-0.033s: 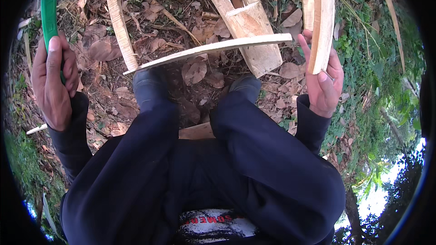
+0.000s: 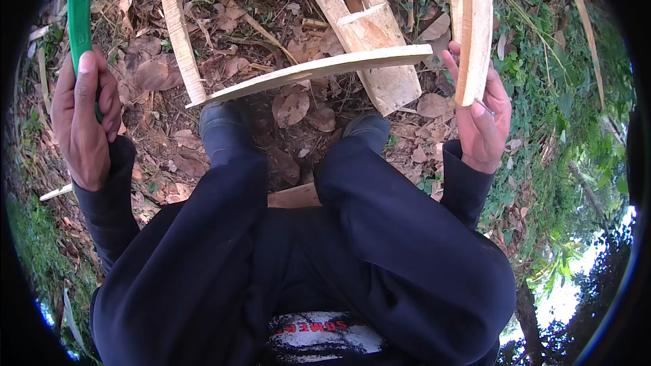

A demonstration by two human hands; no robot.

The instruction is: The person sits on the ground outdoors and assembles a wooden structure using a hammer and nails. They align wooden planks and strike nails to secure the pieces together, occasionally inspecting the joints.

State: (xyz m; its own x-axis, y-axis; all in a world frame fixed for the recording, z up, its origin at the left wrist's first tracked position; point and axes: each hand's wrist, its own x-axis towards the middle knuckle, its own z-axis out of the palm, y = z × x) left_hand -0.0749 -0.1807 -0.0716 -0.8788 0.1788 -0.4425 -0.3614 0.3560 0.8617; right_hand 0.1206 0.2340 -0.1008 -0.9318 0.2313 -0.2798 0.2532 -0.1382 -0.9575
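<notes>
We grip a green-handled tool [image 2: 80, 20] in our left hand [image 2: 85, 118]; our right hand [image 2: 483, 122] clasps a pale curved wooden strip [image 2: 473, 27], seemingly uncut as yet.

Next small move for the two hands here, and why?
Probably bring the left hand with its green-handled tool across toward the wooden strip upright in the right hand. The two are far apart, on opposite sides of the knees, and the tool's working end is out of frame.
</notes>
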